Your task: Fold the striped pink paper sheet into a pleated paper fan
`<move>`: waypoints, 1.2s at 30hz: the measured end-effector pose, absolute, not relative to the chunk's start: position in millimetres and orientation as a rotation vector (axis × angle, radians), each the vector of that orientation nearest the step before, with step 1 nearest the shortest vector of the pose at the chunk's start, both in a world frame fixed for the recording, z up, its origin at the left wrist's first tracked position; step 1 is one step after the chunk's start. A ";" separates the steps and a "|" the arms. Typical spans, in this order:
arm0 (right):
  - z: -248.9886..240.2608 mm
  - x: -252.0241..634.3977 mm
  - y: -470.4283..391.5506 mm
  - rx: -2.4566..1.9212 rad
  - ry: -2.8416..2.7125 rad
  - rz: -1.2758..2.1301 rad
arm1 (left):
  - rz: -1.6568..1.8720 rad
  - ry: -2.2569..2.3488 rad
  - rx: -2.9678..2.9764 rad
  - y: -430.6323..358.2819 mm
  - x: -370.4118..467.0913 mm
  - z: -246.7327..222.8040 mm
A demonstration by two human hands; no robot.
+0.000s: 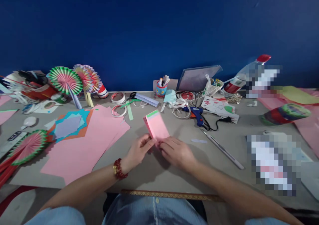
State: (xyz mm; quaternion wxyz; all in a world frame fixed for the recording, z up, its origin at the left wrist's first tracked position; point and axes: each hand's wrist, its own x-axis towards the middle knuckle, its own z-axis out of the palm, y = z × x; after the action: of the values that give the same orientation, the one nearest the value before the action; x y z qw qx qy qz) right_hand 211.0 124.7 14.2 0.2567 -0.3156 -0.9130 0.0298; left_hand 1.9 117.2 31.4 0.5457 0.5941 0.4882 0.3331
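Observation:
Between my two hands is a folded pink paper [159, 126] with a green strip along its far edge, its layers stacked in pleats and tilted up off the table. My left hand [140, 150] pinches the near left corner with thumb and fingers. On the near right edge, my right hand [178, 152] is closed with its fingers bent over the paper; its fingertips are partly hidden. A small pale paper strip [198, 141] and a silver craft knife [223, 150] lie to the right of my right hand.
Pink sheets [82, 145] with smaller coloured papers cover the left side. Finished paper fans [66, 80] stand behind them. Tape rolls [119, 110], a blue glue gun [198, 113] with its cord and a pen cup [161, 89] line the back. A tilted bottle [235, 85] is at right.

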 end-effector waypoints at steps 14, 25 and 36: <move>56.3 223.3 132.0 -0.927 -2.413 -0.240 | 0.371 1.375 2.935 140.8 -15.8 50.0; 18.8 239.0 136.2 -0.831 -2.515 -0.295 | 0.572 1.239 2.996 137.4 -34.8 19.7; 0.0 248.6 142.9 -0.925 -2.649 0.056 | 0.534 1.252 2.595 133.5 -42.4 8.4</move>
State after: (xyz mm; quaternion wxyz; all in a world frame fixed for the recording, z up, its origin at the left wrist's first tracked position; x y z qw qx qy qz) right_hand 248.6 142.9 0.0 0.1671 -0.3249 -0.9307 0.0197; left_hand -42.4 133.5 8.4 0.1055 0.8807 0.4248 0.1812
